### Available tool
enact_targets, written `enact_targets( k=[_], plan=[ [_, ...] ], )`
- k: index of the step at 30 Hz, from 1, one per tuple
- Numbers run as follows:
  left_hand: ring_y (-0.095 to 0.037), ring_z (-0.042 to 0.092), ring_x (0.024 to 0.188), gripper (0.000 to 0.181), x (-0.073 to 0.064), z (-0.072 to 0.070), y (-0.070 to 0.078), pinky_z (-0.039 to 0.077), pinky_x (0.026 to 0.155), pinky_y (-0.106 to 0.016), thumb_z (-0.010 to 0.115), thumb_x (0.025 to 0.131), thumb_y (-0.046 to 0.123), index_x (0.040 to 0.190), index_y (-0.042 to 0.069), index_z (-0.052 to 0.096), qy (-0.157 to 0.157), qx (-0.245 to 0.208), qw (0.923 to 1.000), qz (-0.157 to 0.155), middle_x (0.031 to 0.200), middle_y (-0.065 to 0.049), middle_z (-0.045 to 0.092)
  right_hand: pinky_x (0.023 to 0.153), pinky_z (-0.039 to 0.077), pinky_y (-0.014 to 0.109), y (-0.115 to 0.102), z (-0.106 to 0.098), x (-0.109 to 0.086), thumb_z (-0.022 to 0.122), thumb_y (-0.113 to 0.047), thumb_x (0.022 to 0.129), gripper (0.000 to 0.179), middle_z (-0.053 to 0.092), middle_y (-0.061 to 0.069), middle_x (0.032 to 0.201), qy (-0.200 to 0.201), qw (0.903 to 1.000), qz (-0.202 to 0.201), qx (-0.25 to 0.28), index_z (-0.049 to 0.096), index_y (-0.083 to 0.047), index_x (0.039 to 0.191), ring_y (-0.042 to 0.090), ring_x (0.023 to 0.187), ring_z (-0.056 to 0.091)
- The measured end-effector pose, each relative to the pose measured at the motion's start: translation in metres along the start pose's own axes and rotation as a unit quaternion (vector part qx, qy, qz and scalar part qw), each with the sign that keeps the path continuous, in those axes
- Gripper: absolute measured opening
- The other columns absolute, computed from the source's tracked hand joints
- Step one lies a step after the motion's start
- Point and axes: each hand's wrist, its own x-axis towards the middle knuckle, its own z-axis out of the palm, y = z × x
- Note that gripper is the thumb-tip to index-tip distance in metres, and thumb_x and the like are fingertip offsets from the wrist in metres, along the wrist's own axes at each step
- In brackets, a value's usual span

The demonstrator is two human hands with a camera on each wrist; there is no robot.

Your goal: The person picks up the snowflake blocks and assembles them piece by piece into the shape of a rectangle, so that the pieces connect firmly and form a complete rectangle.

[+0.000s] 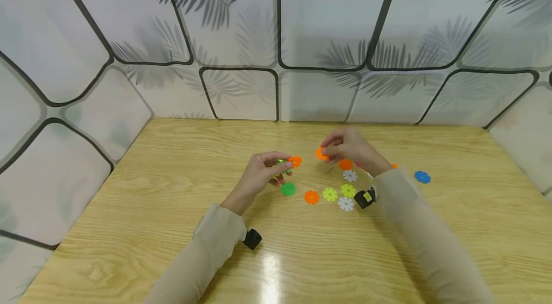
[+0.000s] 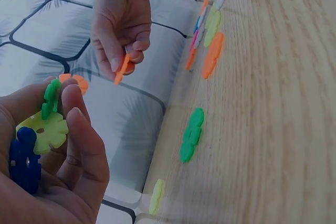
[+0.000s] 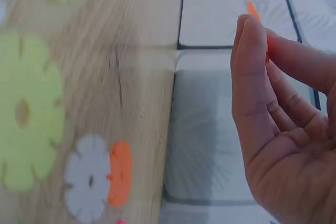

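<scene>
My left hand (image 1: pixel 258 172) grips a joined chain of notched plastic discs above the table. In the left wrist view the chain shows a blue disc (image 2: pixel 25 163), a yellow-green disc (image 2: pixel 51 134), a green disc (image 2: pixel 50 99) and an orange disc (image 2: pixel 77 82). Thumb and fingers of my right hand (image 1: pixel 352 146) pinch a loose orange disc (image 1: pixel 320 153), held up a short way right of the chain's orange end. Most of that disc hides behind the fingers in the right wrist view.
Loose discs lie on the wooden table (image 1: pixel 151 189) below the hands: green (image 1: pixel 288 189), orange (image 1: pixel 312 197), yellow-green (image 1: pixel 330 194) and white (image 1: pixel 346 204) among them. A blue disc (image 1: pixel 422 177) lies apart at the right. A patterned backdrop (image 1: pixel 319 98) borders the table's far edge.
</scene>
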Motion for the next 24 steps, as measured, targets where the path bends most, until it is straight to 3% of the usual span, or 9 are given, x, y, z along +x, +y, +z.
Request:
enact_targets(
  k=[9, 18, 24],
  plan=[
    [-0.012, 0.062, 0.061, 0.020, 0.000, 0.001, 0.001, 0.052, 0.060, -0.026, 0.069, 0.098, 0.010, 0.112, -0.003, 0.073, 0.004, -0.001, 1.0000, 0.000, 0.081, 0.001, 0.071, 0.081, 0.058, 0.051, -0.004, 0.016, -0.005, 0.068, 0.001, 0.094, 0.021, 0.071, 0.014, 0.090, -0.013, 0.9993, 0.020, 0.028, 0.063, 0.012, 0.112, 0.033, 0.081, 0.073],
    [-0.012, 0.065, 0.060, 0.020, 0.000, 0.001, 0.002, 0.056, 0.061, -0.028, 0.070, 0.097, 0.010, 0.111, -0.003, 0.073, 0.002, -0.006, 1.0000, -0.006, 0.083, -0.005, 0.074, 0.078, 0.060, 0.046, -0.005, 0.025, -0.007, 0.066, 0.007, 0.093, 0.021, 0.072, 0.012, 0.086, -0.010, 0.9964, -0.009, 0.084, 0.060, 0.017, 0.110, 0.021, 0.073, 0.073],
    [-0.013, 0.068, 0.062, 0.020, 0.000, 0.002, 0.002, 0.059, 0.066, -0.033, 0.069, 0.098, 0.012, 0.113, -0.002, 0.072, 0.003, -0.010, 0.9998, -0.014, 0.088, -0.010, 0.076, 0.075, 0.061, 0.038, -0.007, 0.028, -0.009, 0.066, 0.006, 0.094, 0.020, 0.072, 0.011, 0.088, -0.007, 0.9954, -0.002, 0.096, 0.061, 0.016, 0.111, 0.019, 0.073, 0.072]
  ],
)
